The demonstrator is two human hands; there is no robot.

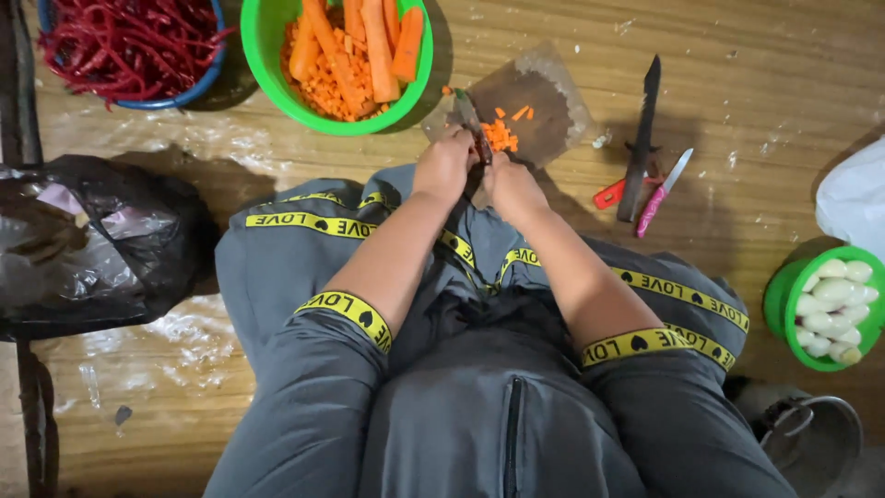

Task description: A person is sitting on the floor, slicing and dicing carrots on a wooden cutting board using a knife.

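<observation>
From my remote seat, the centre of it all is the small heap of diced carrot point(501, 138) on the brown cutting board point(530, 106), which lies on the wooden floor point(756, 55) just ahead of the person's knees. The dice sit at the near edge of the board, right in front of both hands and slightly toward the right one.

The left hand point(443, 166) is curled closed around what looks like a knife point(472, 122) (I can make out a dark blade angling up and away from the knuckles, but the grip itself is hidden). Its long axis runs roughly away from the body, tilted a little left. The right hand point(513, 187) is also closed, fingers tucked down at the board's edge; whether it pins a carrot piece I cannot tell, since the fingertips are covered. Both hands nearly touch each other, and the right is the nearer to the dice.

Beyond the board stands a green bowl point(267, 55) with carrot sticks and dice; left of it a blue bowl point(198, 88) of red shreds. To the right lie a long dark knife point(641, 138) and a pink-handled knife point(662, 195), well apart from the hands. Farther right is a smaller green bowl point(784, 304) of pale peeled pieces, and a black bag point(138, 221) sits at left.
</observation>
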